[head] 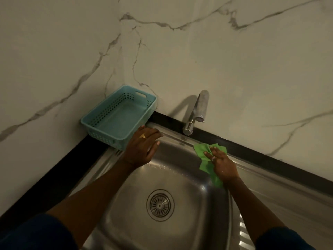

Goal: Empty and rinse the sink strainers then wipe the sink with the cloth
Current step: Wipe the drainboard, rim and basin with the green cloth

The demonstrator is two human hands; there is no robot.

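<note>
A stainless steel sink [182,177] fills the lower middle of the head view. Its round metal strainer [160,205] sits in the drain at the bottom of the basin. My right hand [222,164] presses flat on a green cloth [203,150] against the sink's back right rim, fingers spread over the cloth. My left hand [142,147] rests on the back left rim of the sink, fingers loosely apart, with nothing in it and touching the blue basket's corner.
A light blue plastic basket [100,120] stands empty on the black counter in the back left corner. A chrome tap [197,109] rises behind the sink against the marble wall [216,60]. The ribbed drainboard [243,233] lies at the right.
</note>
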